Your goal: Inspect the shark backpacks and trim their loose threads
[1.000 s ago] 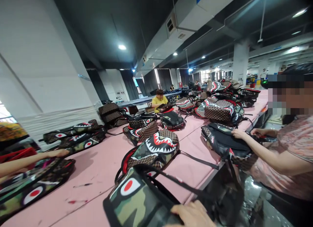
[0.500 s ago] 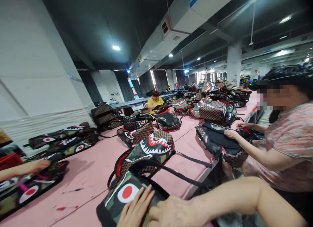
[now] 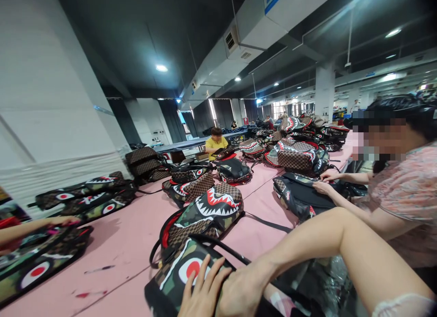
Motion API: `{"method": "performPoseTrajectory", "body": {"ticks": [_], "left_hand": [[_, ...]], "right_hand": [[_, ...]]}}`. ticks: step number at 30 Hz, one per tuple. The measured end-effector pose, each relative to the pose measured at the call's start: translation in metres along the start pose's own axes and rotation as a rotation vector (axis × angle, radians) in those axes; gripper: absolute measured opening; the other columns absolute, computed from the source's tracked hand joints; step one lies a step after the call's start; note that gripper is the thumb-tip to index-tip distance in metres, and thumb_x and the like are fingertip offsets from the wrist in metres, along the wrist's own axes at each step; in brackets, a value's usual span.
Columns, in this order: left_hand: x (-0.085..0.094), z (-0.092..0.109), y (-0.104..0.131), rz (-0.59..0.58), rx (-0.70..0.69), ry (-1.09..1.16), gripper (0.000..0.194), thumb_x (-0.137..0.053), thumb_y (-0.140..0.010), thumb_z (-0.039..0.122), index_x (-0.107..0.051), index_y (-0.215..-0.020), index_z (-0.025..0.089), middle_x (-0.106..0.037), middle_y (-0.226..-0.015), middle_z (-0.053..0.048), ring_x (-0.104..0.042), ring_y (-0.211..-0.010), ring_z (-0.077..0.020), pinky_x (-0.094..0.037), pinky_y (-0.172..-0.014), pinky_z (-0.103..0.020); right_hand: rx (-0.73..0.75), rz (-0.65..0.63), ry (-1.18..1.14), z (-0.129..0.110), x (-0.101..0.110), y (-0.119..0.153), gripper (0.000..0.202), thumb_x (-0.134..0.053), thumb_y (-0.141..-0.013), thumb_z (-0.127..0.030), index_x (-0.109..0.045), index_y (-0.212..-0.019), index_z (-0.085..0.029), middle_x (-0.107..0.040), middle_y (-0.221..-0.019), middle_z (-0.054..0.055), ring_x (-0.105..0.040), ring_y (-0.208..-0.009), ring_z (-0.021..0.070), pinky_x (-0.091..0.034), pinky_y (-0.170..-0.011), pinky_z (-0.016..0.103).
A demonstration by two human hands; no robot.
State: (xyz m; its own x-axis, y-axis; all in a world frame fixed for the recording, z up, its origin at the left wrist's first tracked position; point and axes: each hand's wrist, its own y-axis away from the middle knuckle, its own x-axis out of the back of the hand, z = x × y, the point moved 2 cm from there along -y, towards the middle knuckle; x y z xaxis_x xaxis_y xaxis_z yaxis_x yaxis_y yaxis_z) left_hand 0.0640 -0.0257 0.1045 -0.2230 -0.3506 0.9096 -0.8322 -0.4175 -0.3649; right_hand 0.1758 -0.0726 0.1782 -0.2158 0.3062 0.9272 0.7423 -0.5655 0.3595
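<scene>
A camouflage backpack [image 3: 170, 280] with a red and white eye print lies at the front edge of the pink table. My left hand [image 3: 205, 289] rests flat on it with spread fingers. Close beside it, my right hand [image 3: 239, 292] reaches down at the bag, its wrist bent and its fingers hidden. Just behind lies a backpack with a shark-mouth print [image 3: 220, 203], its black strap stretching to the right.
The pink table [image 3: 119, 244] bears a pen [image 3: 99, 269] and several bag piles. At right, a person in a floral top [image 3: 409, 189] handles a black-backed bag [image 3: 300, 192]. Another person's arm [image 3: 30, 230] works on a bag at left.
My right forearm has risen and its hand now points more steeply down. The near backpack and my left hand have shifted right. The left neighbour's hand has moved slightly right.
</scene>
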Motion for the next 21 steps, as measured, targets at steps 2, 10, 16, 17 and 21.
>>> {"method": "performPoseTrajectory", "body": {"ticks": [2,10,16,17,21], "left_hand": [[-0.002,0.002,0.0,0.014,-0.014,-0.01,0.066,-0.052,-0.066,0.019,-0.044,-0.131,0.028,-0.041,-0.14,-0.005,-0.028,-0.131,-0.0324,-0.028,-0.101,-0.049],[-0.019,0.0,-0.002,0.129,0.058,-0.099,0.074,-0.047,-0.066,0.014,-0.034,-0.137,0.029,-0.032,-0.145,-0.005,-0.016,-0.135,-0.0316,-0.021,-0.102,-0.056],[-0.023,-0.002,-0.011,0.225,0.045,-0.175,0.06,-0.045,-0.075,0.013,-0.04,-0.133,0.026,-0.032,-0.144,-0.009,-0.013,-0.135,-0.0342,-0.028,-0.097,-0.059],[-0.018,-0.001,-0.012,0.203,0.042,-0.153,0.06,-0.045,-0.075,0.012,-0.04,-0.133,0.025,-0.033,-0.144,-0.009,-0.015,-0.135,-0.0342,-0.03,-0.097,-0.059],[0.011,0.002,-0.003,0.051,0.021,0.112,0.062,-0.057,-0.075,0.023,-0.037,-0.133,0.019,-0.033,-0.143,-0.013,-0.021,-0.132,-0.0351,-0.031,-0.098,-0.058]], "right_hand": [[-0.002,0.051,-0.047,0.001,-0.008,0.002,0.033,-0.062,-0.067,-0.019,-0.065,-0.099,-0.013,-0.07,-0.078,0.005,-0.059,-0.058,0.0165,-0.032,-0.04,0.021],[-0.088,0.221,-0.389,0.001,-0.021,0.016,0.014,-0.059,-0.075,-0.022,-0.062,-0.087,-0.015,-0.062,-0.072,-0.002,-0.054,-0.06,0.0106,-0.038,-0.053,0.017],[-0.059,0.301,-0.792,0.005,-0.028,0.011,0.011,-0.063,-0.077,-0.02,-0.058,-0.081,-0.011,-0.057,-0.07,-0.003,-0.051,-0.059,0.0061,-0.039,-0.057,0.013],[-0.066,0.315,-0.764,0.004,-0.028,0.012,0.013,-0.064,-0.076,-0.021,-0.059,-0.082,-0.01,-0.059,-0.071,-0.002,-0.052,-0.061,0.007,-0.04,-0.057,0.013],[-0.058,0.381,-0.573,-0.002,-0.027,0.024,0.023,-0.066,-0.076,-0.028,-0.062,-0.091,-0.011,-0.065,-0.081,0.004,-0.058,-0.072,0.0128,-0.041,-0.065,0.019]]}}
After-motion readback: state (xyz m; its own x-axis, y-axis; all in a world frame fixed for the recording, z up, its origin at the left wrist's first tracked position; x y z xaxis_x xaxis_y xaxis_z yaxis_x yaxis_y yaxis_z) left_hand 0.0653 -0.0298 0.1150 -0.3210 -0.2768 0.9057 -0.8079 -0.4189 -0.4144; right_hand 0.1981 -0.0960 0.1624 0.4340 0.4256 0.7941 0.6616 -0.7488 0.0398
